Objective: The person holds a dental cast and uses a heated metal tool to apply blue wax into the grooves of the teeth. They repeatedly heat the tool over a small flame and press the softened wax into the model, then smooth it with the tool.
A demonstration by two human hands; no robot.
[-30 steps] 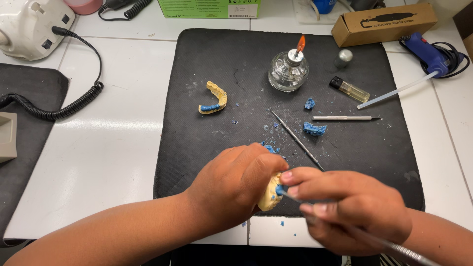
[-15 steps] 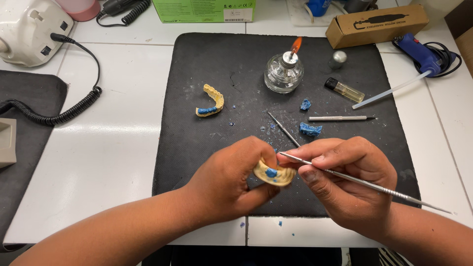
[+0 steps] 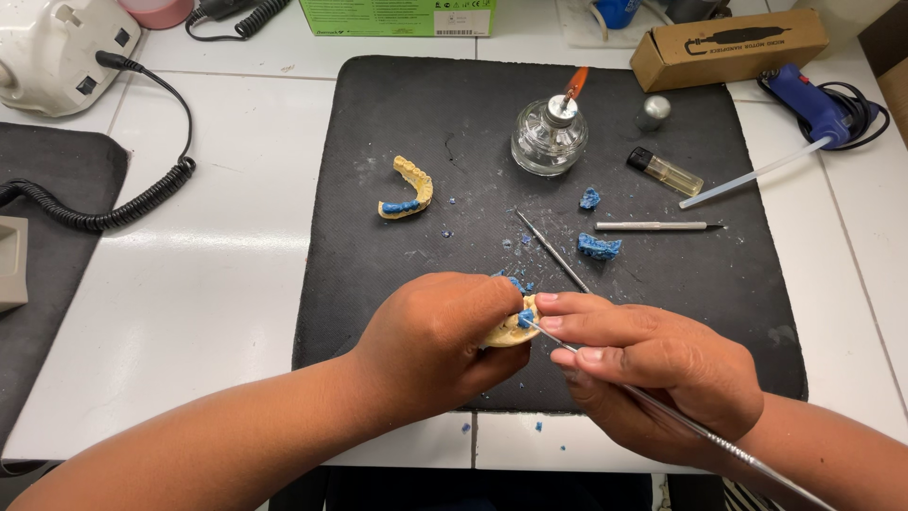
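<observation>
My left hand point(image 3: 440, 341) grips a yellow dental cast point(image 3: 511, 329) with blue wax on it, low over the front of the black mat point(image 3: 378, 284). My right hand point(image 3: 653, 364) holds a thin metal carving tool point(image 3: 700, 431) like a pen, its tip touching the blue wax on the cast. The tool's long handle runs back to the lower right past my wrist. A second yellow cast with a blue wax strip point(image 3: 409, 189) lies on the mat's left side.
On the mat stand a glass spirit lamp point(image 3: 549, 137), a lighter point(image 3: 667, 172), two more metal tools point(image 3: 553, 251) point(image 3: 653, 225) and blue wax pieces point(image 3: 599, 247). A cardboard box point(image 3: 728, 47), a blue glue gun point(image 3: 804, 99), a coiled cable point(image 3: 113, 213) and a white machine point(image 3: 57, 43) surround it.
My hands have turned the cast and lowered it. The tool's tip has come back onto the blue wax, and its handle now points down to the lower right.
</observation>
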